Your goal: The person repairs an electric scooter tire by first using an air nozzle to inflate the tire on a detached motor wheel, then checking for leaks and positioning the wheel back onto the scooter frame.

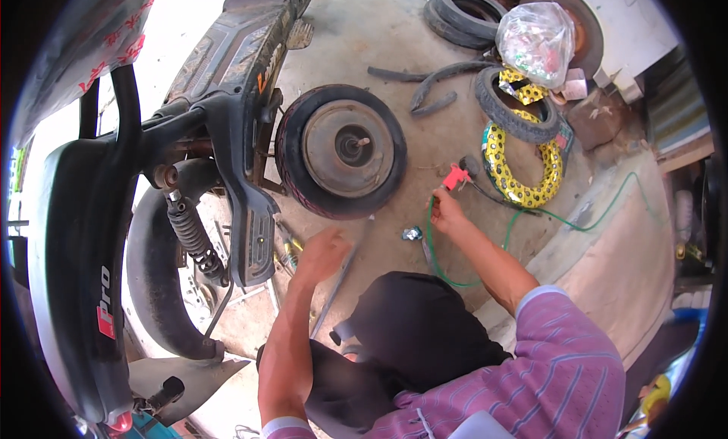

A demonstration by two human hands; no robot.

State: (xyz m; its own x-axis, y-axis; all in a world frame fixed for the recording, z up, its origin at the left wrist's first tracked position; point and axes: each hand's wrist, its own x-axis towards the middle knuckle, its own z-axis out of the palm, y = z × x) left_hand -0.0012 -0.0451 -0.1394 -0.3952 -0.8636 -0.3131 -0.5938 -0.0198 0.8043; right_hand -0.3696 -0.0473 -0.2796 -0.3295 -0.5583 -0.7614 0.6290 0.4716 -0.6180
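A wheel with a black tyre and a dusty metal hub lies flat on the concrete, its axle stub pointing up. Just below its near edge is my left hand, smeared by motion, so its fingers do not show clearly. To the right of the wheel, my right hand is closed around the lower end of a red tyre inflator gun with a dark round part at its head. A green air hose loops down beside that hand and away to the right.
A black electric scooter with a shock absorber fills the left side. Tools and a long metal bar lie nearby. A yellow-wrapped tyre, stacked tyres, rubber strips and a plastic bag lie at far right.
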